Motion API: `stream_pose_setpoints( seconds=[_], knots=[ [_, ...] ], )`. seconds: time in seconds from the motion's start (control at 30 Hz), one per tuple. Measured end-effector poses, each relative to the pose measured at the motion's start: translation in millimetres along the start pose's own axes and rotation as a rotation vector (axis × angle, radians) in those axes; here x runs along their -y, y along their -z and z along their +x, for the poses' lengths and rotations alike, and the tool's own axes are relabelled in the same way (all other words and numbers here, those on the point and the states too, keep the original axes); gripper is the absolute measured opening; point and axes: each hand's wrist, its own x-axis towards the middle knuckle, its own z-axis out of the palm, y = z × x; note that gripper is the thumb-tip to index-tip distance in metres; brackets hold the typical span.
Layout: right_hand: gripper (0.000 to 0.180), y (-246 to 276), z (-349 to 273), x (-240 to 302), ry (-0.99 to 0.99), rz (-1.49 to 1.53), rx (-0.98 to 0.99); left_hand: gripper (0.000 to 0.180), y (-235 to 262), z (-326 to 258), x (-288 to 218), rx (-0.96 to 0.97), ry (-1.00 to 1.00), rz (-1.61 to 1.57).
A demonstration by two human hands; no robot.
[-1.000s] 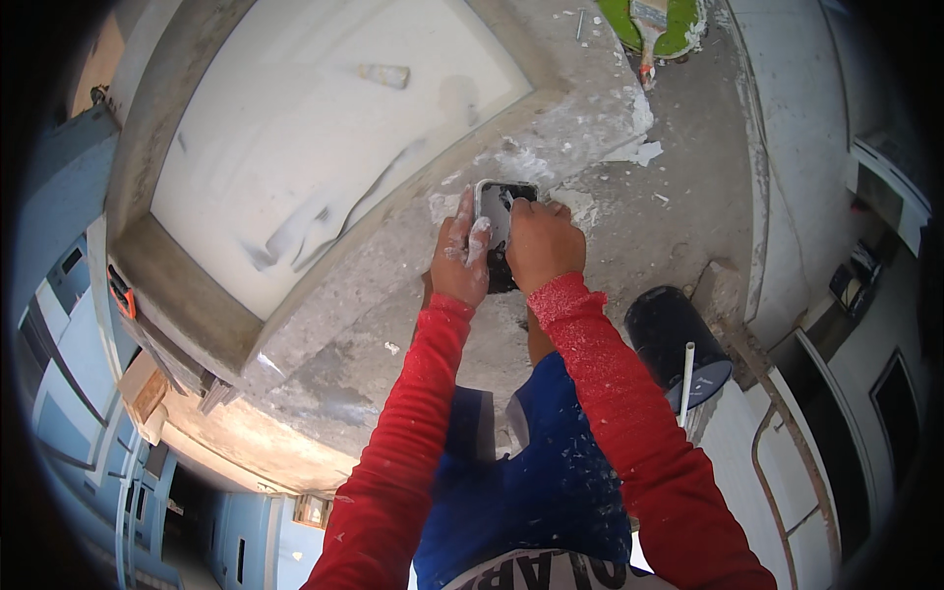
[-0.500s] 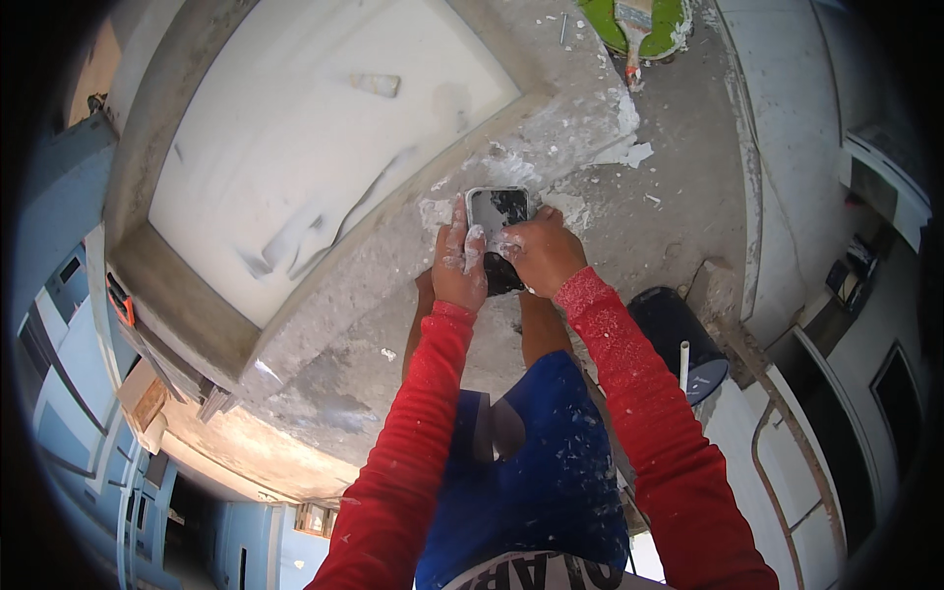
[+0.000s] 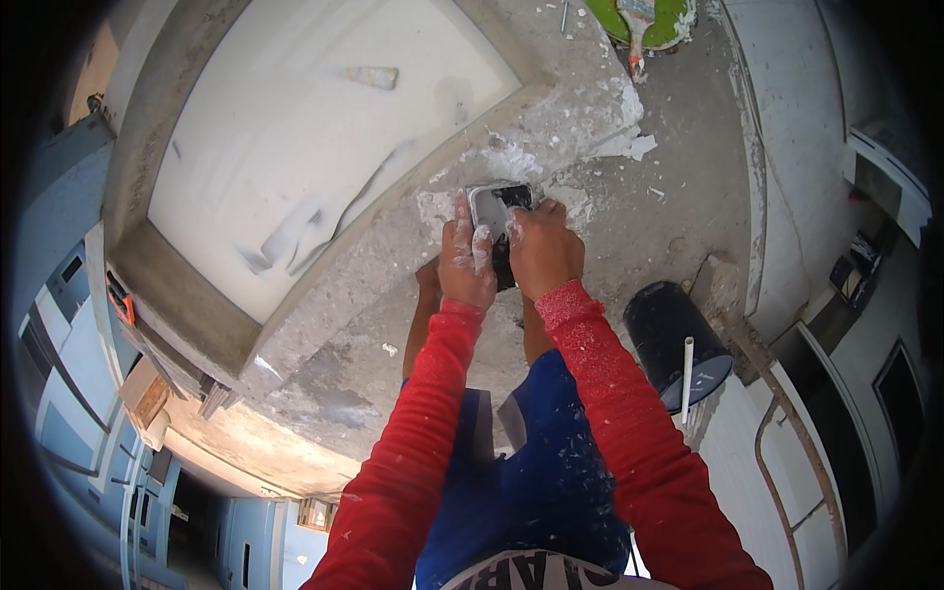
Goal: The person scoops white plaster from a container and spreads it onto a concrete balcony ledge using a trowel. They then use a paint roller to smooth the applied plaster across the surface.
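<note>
Both hands hold a phone [image 3: 486, 205] with a pale rim and a grey-and-black face, just in front of my body above the concrete. My left hand [image 3: 466, 264] wraps its left side, thumb against the face. On the other side, my right hand [image 3: 547, 254] grips the edge, its thumb lying over the face and hiding part of it. White powder coats the fingers of both hands. A black patch shows between the hands at the lower end; whether it belongs to the phone I cannot tell.
A concrete rim [image 3: 393, 211] surrounds a large white panel [image 3: 324, 128], on which lies a small pale cylindrical piece [image 3: 373, 77]. Far right, a paintbrush [image 3: 636, 44] rests on a green plaster-smeared dish [image 3: 675, 22]. A black bucket [image 3: 669, 329] and white pipe [image 3: 687, 369] stand right.
My right hand has shifted up a little, its thumb now higher on the phone's face and covering more of it. My left hand keeps nearly the same hold.
</note>
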Motion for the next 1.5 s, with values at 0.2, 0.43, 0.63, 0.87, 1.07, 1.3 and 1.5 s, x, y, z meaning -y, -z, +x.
stream_pose_setpoints(
  seconds=[0.2, 0.43, 0.63, 0.87, 1.07, 1.3, 1.5],
  knots=[
    [0.022, 7.7, 13.7, -28.0, 0.027, 0.199, 0.172, 0.055, 0.1, -3.9, -8.9, 0.053, 0.07, 0.037],
    [0.022, 18.6, -7.1, -15.7, 0.02, 0.456, -0.074, 0.052, -2.9, -0.7, -9.8, -0.05, 0.059, -0.025],
    [0.023, -4.1, -5.6, -37.0, -0.42, 0.986, -0.075, 0.045, -8.7, 1.9, -15.5, -0.232, 0.326, -0.078],
    [0.024, -0.5, -27.1, -33.6, -0.569, 1.216, -0.121, 0.037, 41.4, 34.7, -35.0, -0.091, -0.431, 0.634],
    [0.037, -29.3, -34.2, -32.1, -0.54, 1.015, -0.045, 0.047, 36.1, 51.4, -39.7, 0.316, -0.304, 0.997],
    [0.056, -49.3, -35.5, -25.5, -0.286, 0.87, -0.013, 0.057, 2.2, 44.4, -22.8, 0.135, -0.27, 1.262],
    [0.049, -48.4, -29.5, -35.5, -0.25, 0.915, -0.01, 0.05, 0.4, 48.8, -28.3, 0.136, -0.224, 1.132]
  ],
)
